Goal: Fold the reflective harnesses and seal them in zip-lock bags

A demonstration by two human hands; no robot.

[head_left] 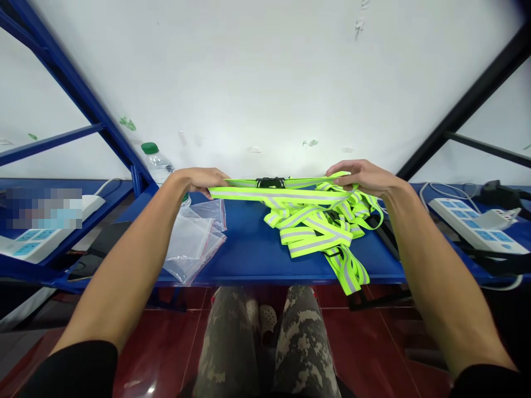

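Note:
My left hand (201,181) pinches the left end of a neon yellow reflective strap (265,194), holding it taut above the blue table top (249,254). My right hand (360,178) grips the same strap farther along, near a black plastic buckle (270,182) that sits between my hands. More of this silver-striped webbing lies in a tangled pile (319,226) under my right hand, with one loop hanging over the table's front edge. Clear zip-seal plastic bags (193,243) lie flat just below my left hand.
A plastic water bottle with a green cap (157,166) stands behind my left wrist. White power strips sit at both sides, the right one (477,224) among cables. A dark flat object (385,237) lies by my right wrist. Blue shelf uprights (78,94) rise on the left.

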